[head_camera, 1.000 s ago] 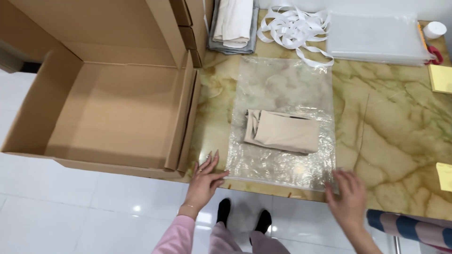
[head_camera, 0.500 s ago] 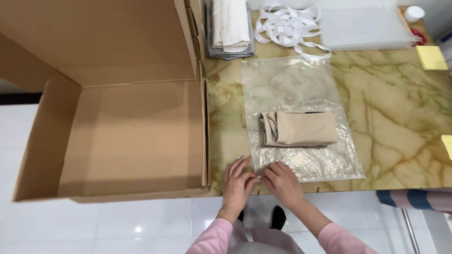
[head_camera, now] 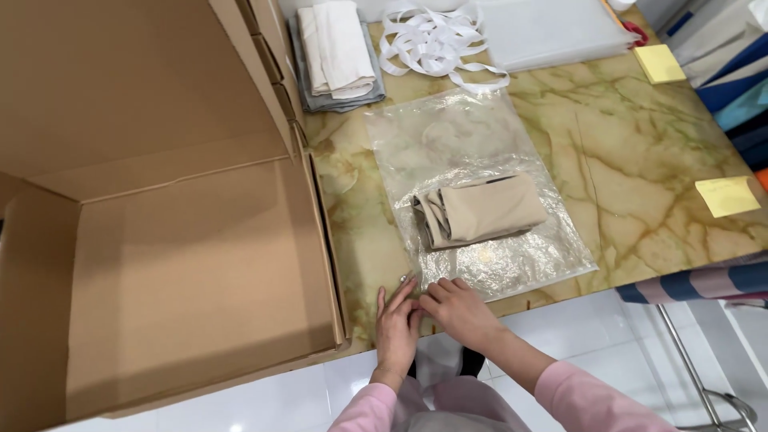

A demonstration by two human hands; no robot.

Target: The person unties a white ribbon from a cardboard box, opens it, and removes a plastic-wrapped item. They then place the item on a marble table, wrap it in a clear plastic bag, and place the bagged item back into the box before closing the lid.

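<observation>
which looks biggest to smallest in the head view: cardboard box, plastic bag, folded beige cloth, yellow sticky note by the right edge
1. cardboard box, by far the largest
2. plastic bag
3. folded beige cloth, inside the bag
4. yellow sticky note, smallest

The box lies nearer the camera, but the gap is too wide to change the order.

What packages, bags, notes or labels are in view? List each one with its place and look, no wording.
Large open brown cardboard box: left of the table, empty.
Clear plastic bag: flat on the marble table, holding a folded beige cloth; left hand and right hand at its near corner.
Stack of clear plastic bags: far edge, flat.
Yellow square sticky note: far right.
Second yellow sticky note: right edge.
</observation>
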